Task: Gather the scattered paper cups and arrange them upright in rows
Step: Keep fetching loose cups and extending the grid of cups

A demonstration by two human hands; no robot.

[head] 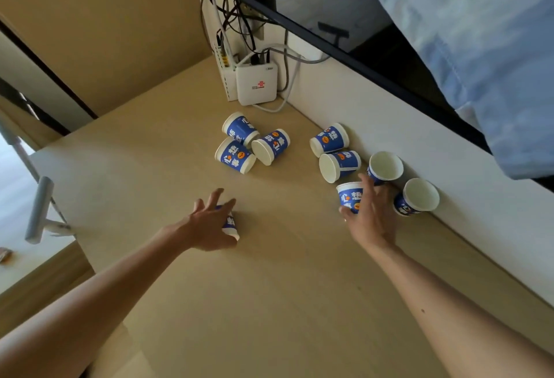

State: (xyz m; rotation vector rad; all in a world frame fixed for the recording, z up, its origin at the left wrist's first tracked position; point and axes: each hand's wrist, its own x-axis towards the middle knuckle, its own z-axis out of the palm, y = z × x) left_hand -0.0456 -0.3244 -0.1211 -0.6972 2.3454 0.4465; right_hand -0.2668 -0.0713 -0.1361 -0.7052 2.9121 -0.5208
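Several blue-and-white paper cups lie about a beige table [269,287]. My left hand [209,225] reaches over a tipped cup [230,225], its fingers spread around it. My right hand [371,216] touches an upright cup [349,196] with its fingers and thumb around the side. Two upright cups [385,166] [419,195] stand by the wall. Two cups [329,139] [338,165] lie on their sides near the wall. A cluster of three tipped cups [239,129] [235,156] [271,145] lies farther back.
A white router box [256,84] with cables leans at the back corner. A dark monitor [344,18] hangs above the white wall ledge [419,138]. Pale blue cloth [479,48] drapes at the upper right. The table's left edge drops off by a grey pole [39,207].
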